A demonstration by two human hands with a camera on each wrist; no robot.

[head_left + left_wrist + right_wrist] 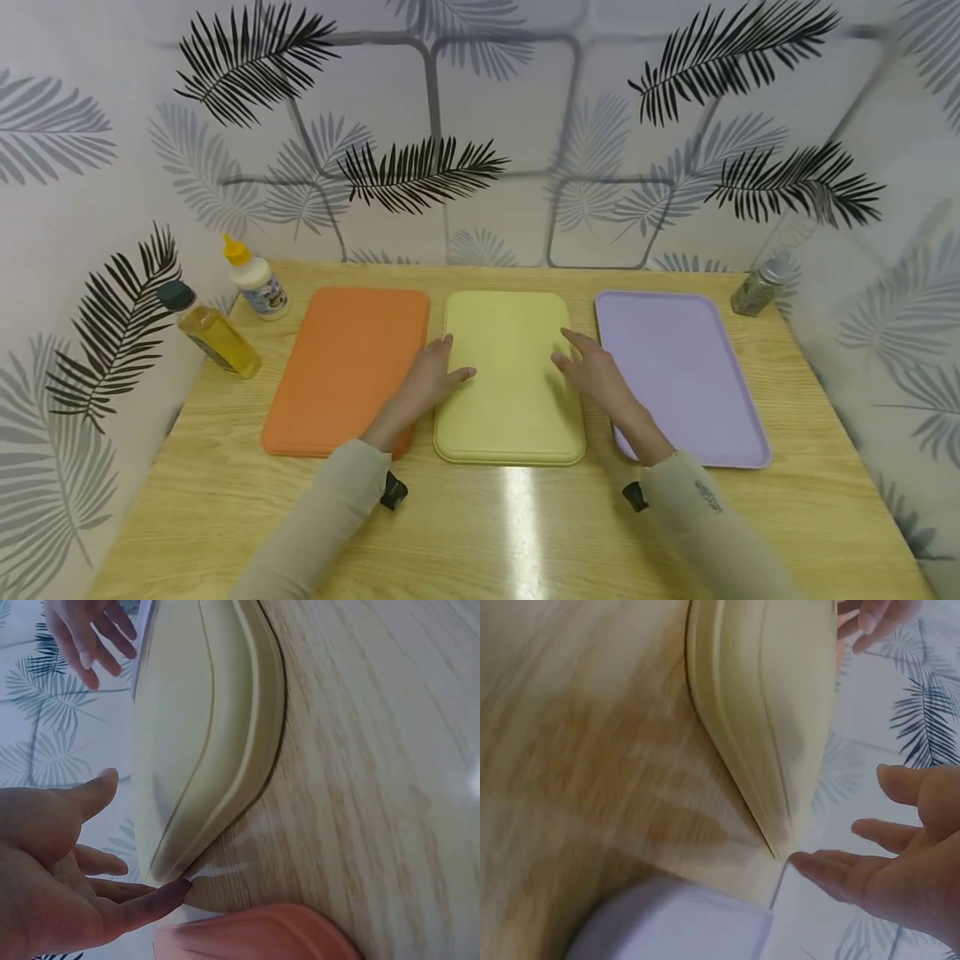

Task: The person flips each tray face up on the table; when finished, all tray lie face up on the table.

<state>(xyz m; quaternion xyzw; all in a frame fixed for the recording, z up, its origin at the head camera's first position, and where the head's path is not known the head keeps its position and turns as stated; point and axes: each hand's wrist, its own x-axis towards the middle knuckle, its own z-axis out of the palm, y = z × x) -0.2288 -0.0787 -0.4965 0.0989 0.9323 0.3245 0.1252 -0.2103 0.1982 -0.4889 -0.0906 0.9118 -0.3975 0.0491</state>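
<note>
your left hand (429, 375) and right hand (597, 379) spread loosely, gripping nothing; the yellow tray (513, 383) between them might tilt if lifted unevenly.

Smooth, plastic-looking yellow tray (510, 408)

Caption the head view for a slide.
Left hand and right hand flank the yellow tray, which lies between the orange tray and purple tray.

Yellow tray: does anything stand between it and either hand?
Nothing visible does. The left hand is at the left edge of the yellow tray, the right hand at its right; the orange tray and purple tray lie alongside, not between.
</note>
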